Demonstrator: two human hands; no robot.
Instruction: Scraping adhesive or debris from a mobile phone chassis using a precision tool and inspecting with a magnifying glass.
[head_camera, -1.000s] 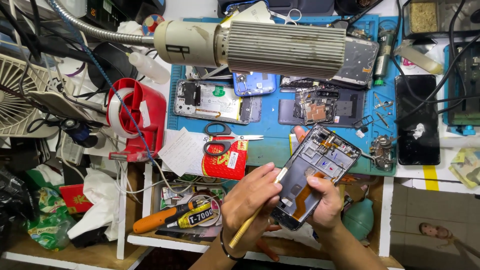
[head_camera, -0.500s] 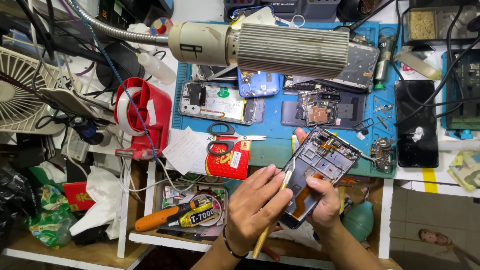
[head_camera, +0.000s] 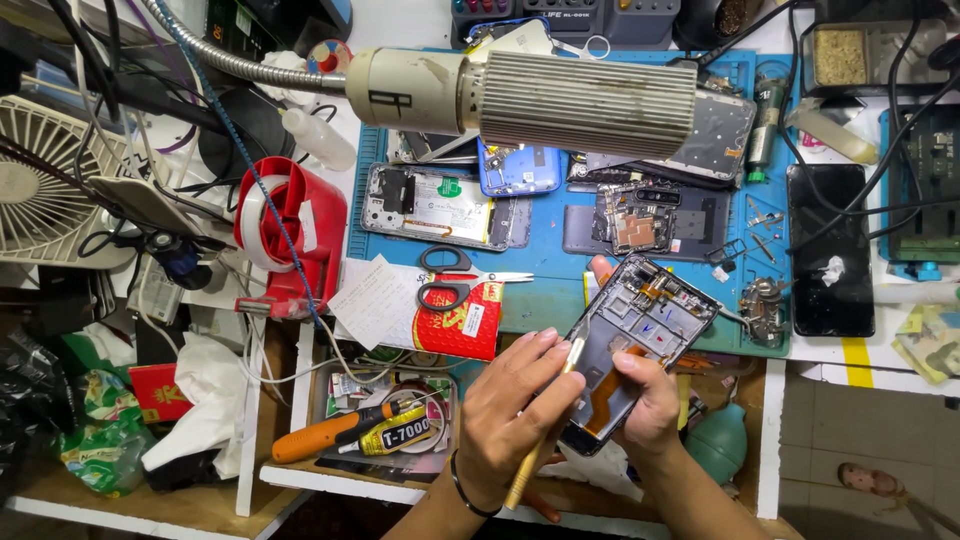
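Observation:
My right hand (head_camera: 648, 400) holds an opened phone frame (head_camera: 640, 340) tilted above the desk's front edge, thumb on its orange flex cable and a fingertip showing behind its top left. My left hand (head_camera: 515, 415), with a dark wristband, grips a yellow-handled tool (head_camera: 535, 455) like a pen. The tool's tip rests on the frame's left edge. Inside the frame I see grey metal and small connectors.
A lamp head (head_camera: 530, 100) on a gooseneck hangs over the blue work mat (head_camera: 545, 290), which carries several dismantled phones, scissors (head_camera: 460, 280) and small parts. A red tape dispenser (head_camera: 290, 225), a fan (head_camera: 45, 190), an orange screwdriver (head_camera: 325, 440), a glue tube (head_camera: 400, 435) and a teal blower bulb (head_camera: 718, 450) lie around.
The left hand has swung the tool's handle a little to the right, and its tip stays at the frame's left edge. The phone frame stays in the right hand.

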